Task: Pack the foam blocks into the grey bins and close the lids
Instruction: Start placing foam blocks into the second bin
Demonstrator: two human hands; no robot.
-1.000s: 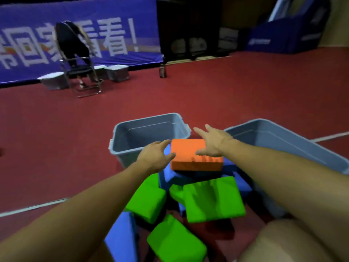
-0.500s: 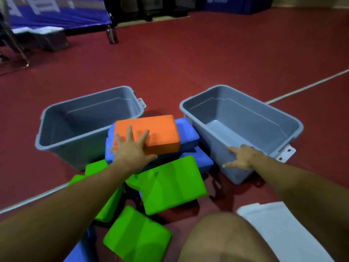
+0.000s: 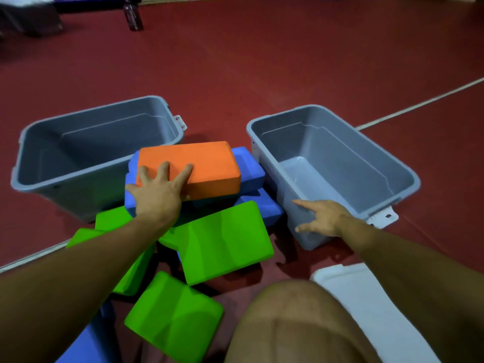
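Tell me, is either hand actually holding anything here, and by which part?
Nothing is lifted. The left hand rests spread on the orange block's near left corner; the right hand touches the right bin's near wall.

— What stands between your hands?
— The pile of foam blocks fills the gap between the left bin and the right bin, touching both.
— Where can you pass?
— Both bins gape open from above; red floor beyond lies bare. Your knee crowds the near side.
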